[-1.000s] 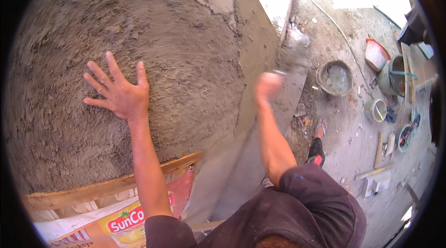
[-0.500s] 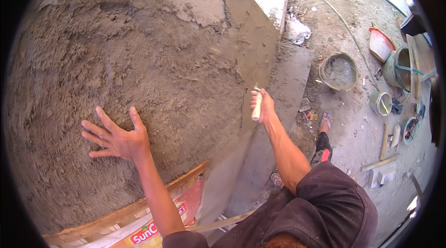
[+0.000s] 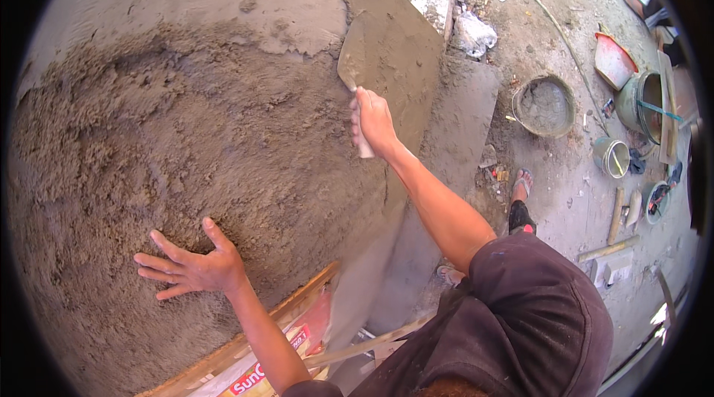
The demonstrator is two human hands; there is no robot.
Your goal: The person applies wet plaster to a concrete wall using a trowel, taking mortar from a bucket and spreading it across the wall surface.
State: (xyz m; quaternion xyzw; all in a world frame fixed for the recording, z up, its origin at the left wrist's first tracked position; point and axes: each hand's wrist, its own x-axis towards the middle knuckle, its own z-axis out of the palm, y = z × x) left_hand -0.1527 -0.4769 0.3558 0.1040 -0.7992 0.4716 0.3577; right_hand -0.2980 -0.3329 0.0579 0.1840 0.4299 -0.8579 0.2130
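Observation:
My right hand (image 3: 374, 120) is closed round the pale handle of a trowel (image 3: 364, 47). Its mortar-coated blade points away from me, against the smoother strip along the right side of the wet mortar surface (image 3: 186, 144). The mortar is rough and lumpy through the middle and smooth at the far side. My left hand (image 3: 197, 267) is spread over the rough mortar on the near left, fingers apart and holding nothing. Whether its palm touches the mortar I cannot tell.
A wooden strip (image 3: 327, 275) edges the mortar on the near side, beside a printed sheet (image 3: 320, 315). On the ground to the right are a basin of grey mix (image 3: 545, 108), a red-and-white bucket (image 3: 614, 61), a small pail (image 3: 611, 159) and a long hose (image 3: 554, 21).
My right hand has moved away from me and left with the trowel, whose blade now shows plainly. The left hand sits slightly nearer to me, still spread.

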